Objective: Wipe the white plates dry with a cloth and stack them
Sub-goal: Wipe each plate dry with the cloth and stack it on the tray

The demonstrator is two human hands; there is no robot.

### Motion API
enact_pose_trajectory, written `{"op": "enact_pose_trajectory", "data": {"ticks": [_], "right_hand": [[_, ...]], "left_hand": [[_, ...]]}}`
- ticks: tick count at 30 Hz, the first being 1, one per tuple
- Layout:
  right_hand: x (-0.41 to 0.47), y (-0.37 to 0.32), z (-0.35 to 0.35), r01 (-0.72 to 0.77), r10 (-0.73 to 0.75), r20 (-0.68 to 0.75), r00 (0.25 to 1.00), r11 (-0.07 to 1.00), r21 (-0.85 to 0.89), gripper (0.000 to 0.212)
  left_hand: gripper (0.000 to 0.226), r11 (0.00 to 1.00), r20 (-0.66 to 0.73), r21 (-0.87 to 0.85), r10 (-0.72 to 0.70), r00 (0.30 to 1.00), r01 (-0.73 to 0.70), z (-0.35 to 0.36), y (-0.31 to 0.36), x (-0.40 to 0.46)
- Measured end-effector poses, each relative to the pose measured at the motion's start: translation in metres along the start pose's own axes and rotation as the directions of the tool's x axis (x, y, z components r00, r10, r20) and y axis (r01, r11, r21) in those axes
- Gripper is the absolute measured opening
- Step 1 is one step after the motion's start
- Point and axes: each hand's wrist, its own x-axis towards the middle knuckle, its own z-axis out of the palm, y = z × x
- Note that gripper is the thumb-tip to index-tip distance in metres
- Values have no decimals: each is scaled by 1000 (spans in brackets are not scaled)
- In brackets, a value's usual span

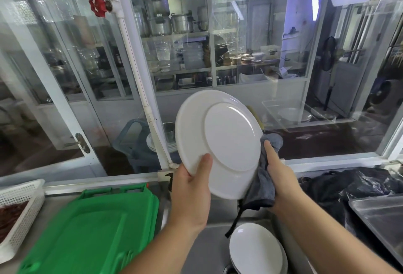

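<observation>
- Now, from my feed: left hand [192, 188] grips the white plate [220, 142] by its lower rim, thumb lying on the underside, plate raised and tilted with its back to the camera.
- Right hand [281, 175] clasps a grey cloth [261, 184] against the plate's right edge; the cloth reaches behind the plate.
- Below, I see stacked white plates [256, 249] sitting in a steel sink [209, 252].
- Green plastic lids [87, 230] lie on the counter at left, beside a white mesh basket [19, 206].
- Black plastic bag [349, 186] and metal tray [379, 219] sit at right.
- Glass partition [250, 33] ahead, shelves of pots behind it; a red valve [97, 5] on a white pipe.
</observation>
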Motion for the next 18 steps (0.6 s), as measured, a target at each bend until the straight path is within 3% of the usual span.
{"op": "enact_pose_trajectory", "data": {"ticks": [4,9,13,18], "right_hand": [[0,-36,-10,119,-120,10,993,974,-192,63],[-9,-72,-11,412,-415,85,906,819,-399,51],[-17,-92,-8,542,-509,200,837,728,-419,49],[-18,-91,-5,551,-535,179,826,696,-460,53]], "left_hand": [[39,991,78,-24,-132,988,134,-10,27,17],[27,958,198,-10,-278,940,286,-33,74,49],[25,962,249,3,-265,932,273,-37,75,51],[23,975,213,-86,-183,960,205,-32,70,42]]}}
